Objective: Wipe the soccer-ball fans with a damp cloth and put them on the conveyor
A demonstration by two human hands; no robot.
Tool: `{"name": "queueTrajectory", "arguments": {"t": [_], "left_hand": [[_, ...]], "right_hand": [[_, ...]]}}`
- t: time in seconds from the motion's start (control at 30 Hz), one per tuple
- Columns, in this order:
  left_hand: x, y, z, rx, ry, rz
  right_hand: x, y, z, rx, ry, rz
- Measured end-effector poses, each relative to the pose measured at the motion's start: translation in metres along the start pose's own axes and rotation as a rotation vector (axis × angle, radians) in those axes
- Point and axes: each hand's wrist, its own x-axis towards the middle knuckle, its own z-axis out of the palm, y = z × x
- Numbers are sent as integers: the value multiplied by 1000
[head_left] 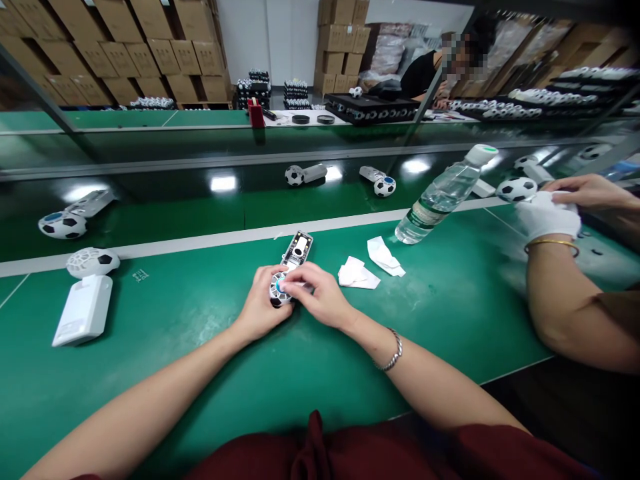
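In the middle of the green bench [200, 373] I have a small device with a football-patterned round head [275, 297] and a clear, open-looking handle [300, 248] pointing away from me. My left hand [263, 303] is wrapped round the head from the left side. Over the head's blue centre, my right hand [320, 293] has its fingers pinched together; whether they hold anything small is hidden. Crumpled white papers [357, 272] lie just right of my right hand, with another white paper piece [385, 256] beyond them.
A water bottle [440, 200] stands at the right, near a co-worker's gloved hand [547, 213]. A white football-headed device [83, 310] lies at the left. Similar devices [305, 175] rest on the dark green belt [200, 210] behind. Another person [423, 77] is farther back.
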Motion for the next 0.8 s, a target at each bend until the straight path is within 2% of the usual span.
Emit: {"name": "queueTrajectory", "arguments": {"t": [0.07, 0.17, 0.27, 0.33, 0.43, 0.6, 0.7, 0.8], "left_hand": [[0, 0, 0, 7, 4, 14], [-1, -1, -1, 9, 2, 24], [-2, -1, -1, 3, 3, 27], [-2, 0, -1, 1, 7, 41], [-2, 0, 0, 8, 17, 66], [-2, -2, 0, 16, 13, 69], [-1, -3, 0, 11, 13, 60], [0, -2, -1, 3, -1, 24]], "right_hand": [[1, -2, 2, -124, -31, -80], [2, -2, 3, -176, 7, -95], [1, -2, 4, -245, -70, -144], [1, -3, 4, -283, -77, -118], [0, -4, 4, -281, -13, -26], [-1, -6, 4, -326, -62, -69], [2, -2, 4, -219, 22, 33], [4, 5, 1, 103, 103, 178]]}}
